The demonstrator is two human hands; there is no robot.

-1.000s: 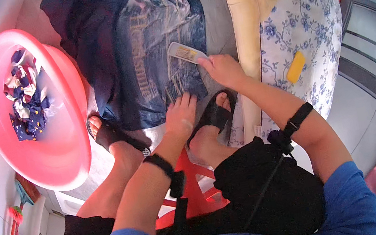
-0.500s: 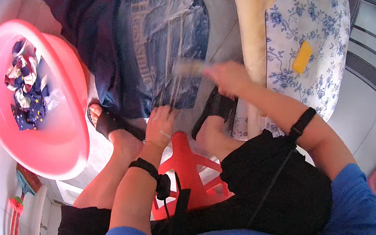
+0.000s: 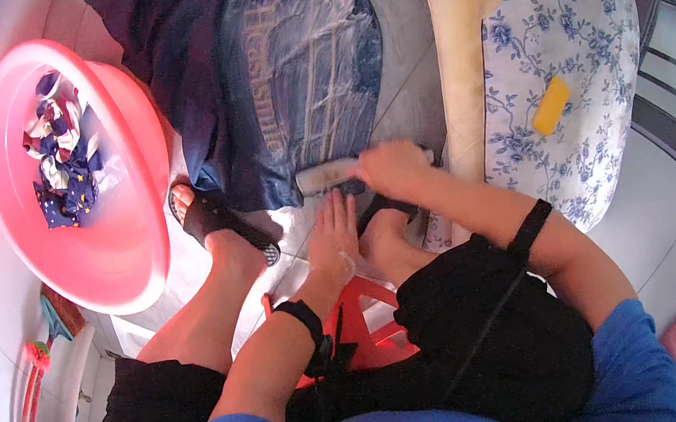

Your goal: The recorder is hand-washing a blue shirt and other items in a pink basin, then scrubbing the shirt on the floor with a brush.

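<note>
A dark blue garment [image 3: 201, 99] with pale lettering and stripes lies spread on the floor before me, smeared with white suds. My right hand [image 3: 394, 169] is closed round the handle of a pale scrubbing brush [image 3: 325, 177]. The brush head is on the cloth's near edge. Just nearer to me, my left hand [image 3: 334, 228] has its fingers stretched out, with the tips by the cloth's edge and under the brush. Whether they touch the cloth I cannot tell.
At left stands a pink basin [image 3: 26, 239] holding wet patterned cloth [image 3: 65, 173]. A yellow block [image 3: 551, 106], perhaps soap, lies on a blue-flowered padded surface [image 3: 569, 35] with a cream edge at right. A red stool [image 3: 361, 315] shows between my legs.
My right hand has drawn the brush toward me, from the stripes to the cloth's near edge. My left hand has shifted right and nearer to me.
</note>
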